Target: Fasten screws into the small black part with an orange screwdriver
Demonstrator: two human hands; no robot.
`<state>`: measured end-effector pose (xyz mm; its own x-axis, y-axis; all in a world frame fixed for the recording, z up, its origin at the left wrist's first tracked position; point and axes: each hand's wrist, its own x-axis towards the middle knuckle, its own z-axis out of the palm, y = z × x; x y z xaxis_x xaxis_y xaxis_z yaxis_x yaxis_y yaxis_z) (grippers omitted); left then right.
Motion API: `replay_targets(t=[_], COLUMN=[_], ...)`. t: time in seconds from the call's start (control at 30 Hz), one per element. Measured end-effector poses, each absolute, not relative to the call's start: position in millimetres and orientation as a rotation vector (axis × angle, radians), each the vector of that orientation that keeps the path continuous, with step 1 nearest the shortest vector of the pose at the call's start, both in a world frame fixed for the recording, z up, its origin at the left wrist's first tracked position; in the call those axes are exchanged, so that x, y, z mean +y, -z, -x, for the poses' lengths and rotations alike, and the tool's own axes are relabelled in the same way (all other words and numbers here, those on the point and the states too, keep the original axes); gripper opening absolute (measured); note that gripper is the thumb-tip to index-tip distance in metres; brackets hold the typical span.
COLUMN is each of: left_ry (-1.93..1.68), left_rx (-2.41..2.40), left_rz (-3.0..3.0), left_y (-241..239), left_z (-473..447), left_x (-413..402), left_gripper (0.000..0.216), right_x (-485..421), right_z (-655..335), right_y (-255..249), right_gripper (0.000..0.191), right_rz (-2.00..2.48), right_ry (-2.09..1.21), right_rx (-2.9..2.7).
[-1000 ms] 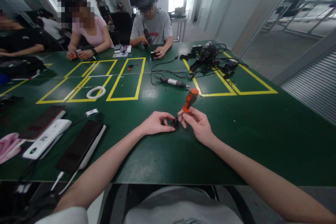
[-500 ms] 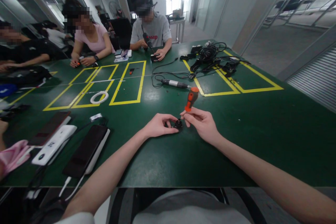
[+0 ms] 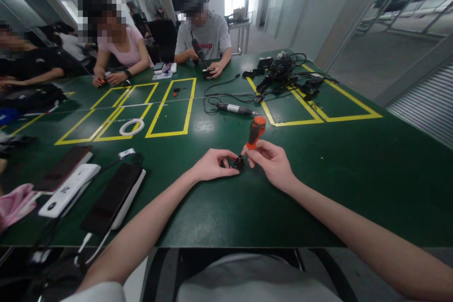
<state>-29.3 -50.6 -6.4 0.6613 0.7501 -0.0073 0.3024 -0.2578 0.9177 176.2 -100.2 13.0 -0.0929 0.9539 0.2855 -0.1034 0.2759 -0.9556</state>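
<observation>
My left hand (image 3: 212, 165) pinches a small black part (image 3: 239, 163) and steadies it on the green table (image 3: 354, 170). My right hand (image 3: 271, 160) is closed round the lower shaft of a screwdriver with an orange handle (image 3: 255, 132). The handle stands nearly upright, leaning a little to the right, and its tip meets the top of the black part. The two hands almost touch over the part.
Phones and power banks (image 3: 113, 196) with cables lie at the near left. An electric screwdriver (image 3: 235, 109), a white tape ring (image 3: 130, 127) and a cable heap (image 3: 283, 73) lie farther off among yellow taped boxes. Three other people sit along the far and left edges.
The screwdriver handle has come more upright over the black part. Both hands stay in the same place; only my head has shifted a little.
</observation>
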Motion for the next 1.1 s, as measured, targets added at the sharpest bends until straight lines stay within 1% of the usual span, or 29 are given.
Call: replay_targets(t=[0.27,0.53,0.8,1.1], left_ry=[-0.545,-0.553,-0.57,-0.56], left_rx=[0.835,0.827,0.811,0.828], left_rz=[-1.848,-1.847,-1.869,-1.867], left_y=[5.2,6.2,7.3,6.2], left_z=[28.3,28.4,27.7,28.1], left_x=[-51.1,-51.5,-50.6,-50.6], left_gripper=[0.042,0.04,0.043,0.042], right_x=[-102.4,-98.1,-98.1,-96.0], right_z=[-175.0,-179.0,-178.7,-179.5], right_y=[-12.3,-12.6,-9.2,-8.4], right_gripper=[0.042,0.039,0.04,0.041], right_rz=[0.842,0.88,0.794,0.839], right_ry=[-1.14,-1.051,-1.13,-1.102], right_rx=[-1.346,-1.344,-1.334,-1.371])
